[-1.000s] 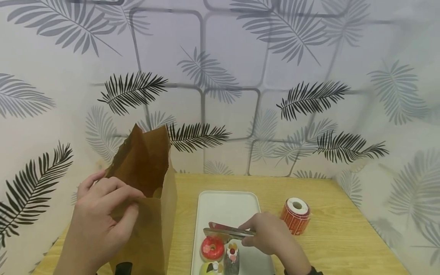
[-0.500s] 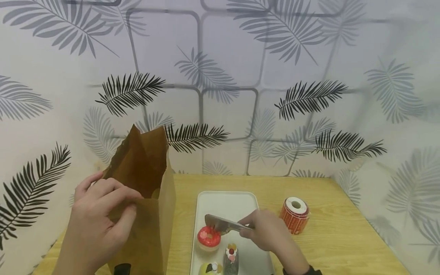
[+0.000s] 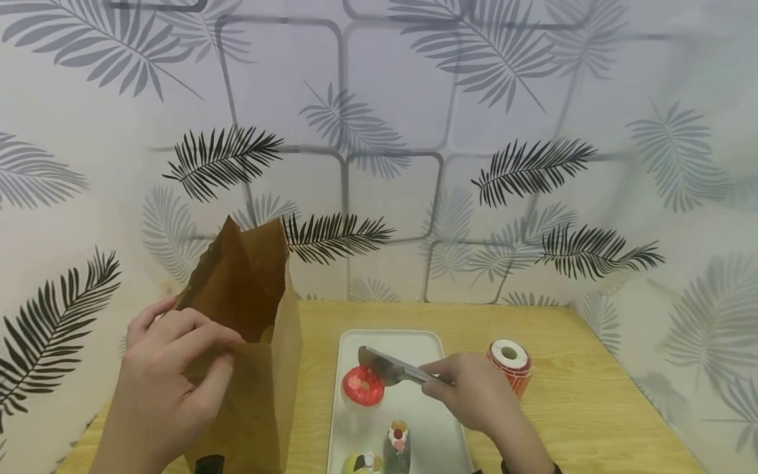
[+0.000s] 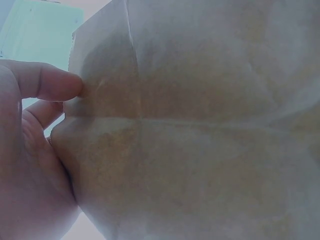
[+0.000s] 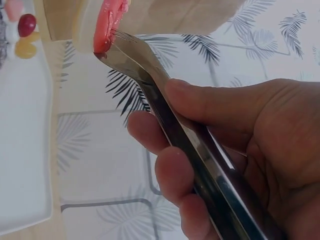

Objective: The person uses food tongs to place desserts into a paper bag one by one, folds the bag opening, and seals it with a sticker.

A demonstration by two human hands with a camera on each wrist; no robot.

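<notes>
Head view: the left hand (image 3: 168,375) pinches the rim of the upright paper bag (image 3: 254,355). The right hand (image 3: 474,395) grips metal tongs (image 3: 393,370), their tips clamped on the red donut (image 3: 363,386) above the white tray (image 3: 391,342).

Left wrist view: thumb and fingers (image 4: 47,82) pinch the bag wall.

Right wrist view: fingers (image 5: 175,170) wrap the tongs; tips grip the donut.

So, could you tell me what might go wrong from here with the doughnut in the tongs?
The tongs grip the red doughnut only at its edge, so it may slip onto the tray. The left hand holds one side of the paper bag, whose mouth looks narrow; the doughnut could catch the rim.
</notes>
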